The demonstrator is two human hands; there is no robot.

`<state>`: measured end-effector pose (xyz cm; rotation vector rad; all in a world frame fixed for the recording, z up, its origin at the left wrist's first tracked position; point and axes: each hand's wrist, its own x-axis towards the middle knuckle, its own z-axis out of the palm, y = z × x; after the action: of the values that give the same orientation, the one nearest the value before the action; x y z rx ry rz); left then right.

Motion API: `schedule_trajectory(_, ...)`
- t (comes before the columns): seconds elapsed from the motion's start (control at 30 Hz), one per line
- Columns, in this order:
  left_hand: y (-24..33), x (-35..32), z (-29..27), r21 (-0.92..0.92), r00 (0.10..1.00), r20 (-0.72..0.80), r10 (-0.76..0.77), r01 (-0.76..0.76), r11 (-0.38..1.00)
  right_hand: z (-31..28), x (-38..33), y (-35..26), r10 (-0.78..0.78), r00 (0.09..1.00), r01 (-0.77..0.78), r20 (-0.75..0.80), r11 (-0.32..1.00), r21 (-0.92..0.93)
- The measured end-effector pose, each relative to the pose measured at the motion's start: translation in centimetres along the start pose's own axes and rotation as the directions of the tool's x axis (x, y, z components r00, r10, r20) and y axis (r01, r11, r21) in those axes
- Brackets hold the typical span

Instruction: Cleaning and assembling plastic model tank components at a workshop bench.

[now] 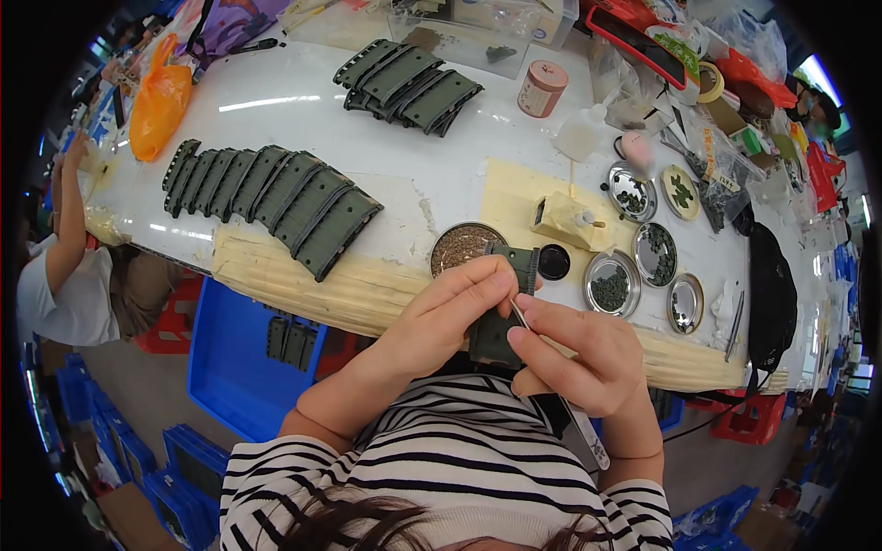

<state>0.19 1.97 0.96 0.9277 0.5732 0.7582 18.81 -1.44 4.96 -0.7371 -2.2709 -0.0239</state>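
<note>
At the table's front edge, my left hand [446,308] is closed, thumb and forefinger pinched together over a dark green ribbed panel [496,342]. What lies in that pinch is too small to tell. My right hand [588,354] grips silver tweezers [581,432], whose tips reach close to the left fingertips. Part of the panel hides behind both hands. Beside it sit a round dish of brown grains [464,241] and a small black round pot [553,263]. Several metal dishes of tiny green parts stand to the right, among them a near one [637,296].
A curved row of green panels [276,193] lies left, and a stack [409,84] lies farther back. A yellowish block [571,220], a pink tin [543,89] and a red-edged phone [636,46] are beyond. A blue bin [216,367] stands below the table; another person [78,266] sits far left.
</note>
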Motion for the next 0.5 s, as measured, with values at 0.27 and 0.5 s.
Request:
schedule_trajectory(0.27,0.11,-0.17,0.18,0.025,0.999,-0.018,-0.04,0.04,0.999,-0.29,0.08,0.12,-0.031,0.999,0.032,0.034,0.999,-0.011)
schedule_trajectory(0.5,-0.41,-0.17,0.2,0.016,0.999,-0.002,-0.037,0.037,0.999,-0.14,-0.17,0.18,-0.056,0.998,0.057,0.029,0.998,-0.024)
